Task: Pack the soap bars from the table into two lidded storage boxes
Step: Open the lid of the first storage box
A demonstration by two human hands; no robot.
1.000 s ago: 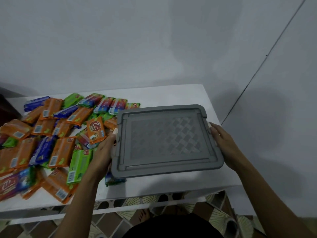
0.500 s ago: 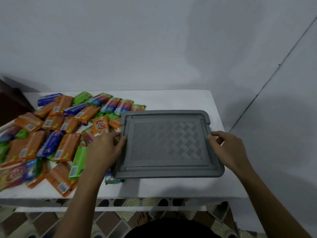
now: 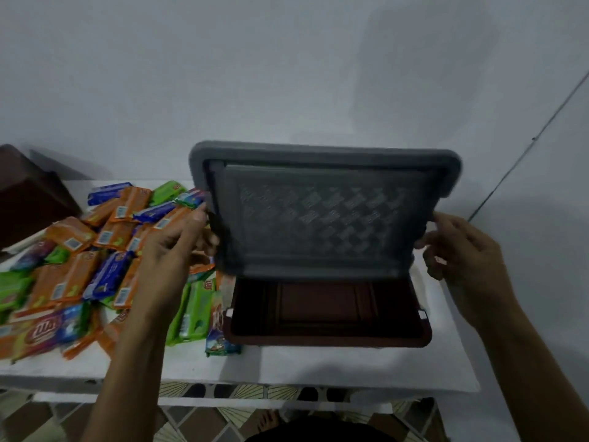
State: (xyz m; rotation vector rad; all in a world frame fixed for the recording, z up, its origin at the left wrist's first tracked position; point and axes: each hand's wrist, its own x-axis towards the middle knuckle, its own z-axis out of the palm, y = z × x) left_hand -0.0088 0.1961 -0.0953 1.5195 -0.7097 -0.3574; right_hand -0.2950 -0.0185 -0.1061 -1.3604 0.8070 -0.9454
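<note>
Hands at sides of tilted lid

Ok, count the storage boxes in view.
2. One brown box sits open at the table's right, under the raised grey lid. What looks like a second dark brown box is at the far left, partly cut off. Others may be hidden.

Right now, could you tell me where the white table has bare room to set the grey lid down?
Bare white table shows as a strip between the dark brown open box and the front edge, and a narrower one right of the box. Wrapped soap bars crowd the left half. The raised grey lid hides the back.
</note>
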